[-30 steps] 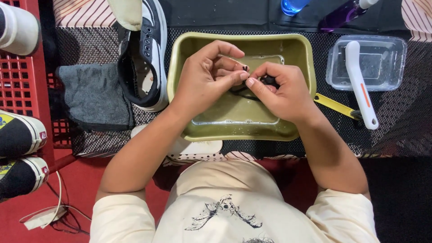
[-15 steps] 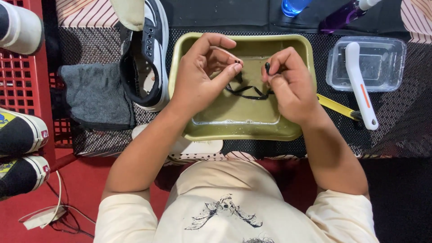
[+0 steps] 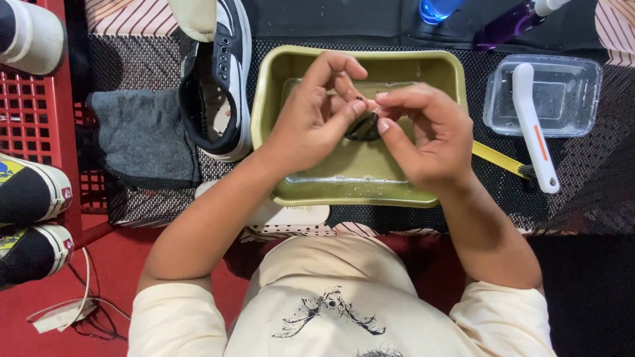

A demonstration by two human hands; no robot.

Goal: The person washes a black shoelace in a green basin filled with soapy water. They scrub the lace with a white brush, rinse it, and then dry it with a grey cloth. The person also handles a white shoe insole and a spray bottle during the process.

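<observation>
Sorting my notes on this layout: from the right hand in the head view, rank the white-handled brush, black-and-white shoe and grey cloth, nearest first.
From the right hand:
1. White-handled brush, on its right, lying across the clear tub.
2. Black-and-white shoe, left of the green basin.
3. Grey cloth, farther left.

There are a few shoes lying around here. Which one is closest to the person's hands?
The black-and-white sneaker lying right beside the green basin, just left of the left hand. The other shoes sit far off on the red rack.

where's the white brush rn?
In the head view the white brush is at the right, lying across the clear plastic container, just right of the green basin and beyond the right hand.
</observation>
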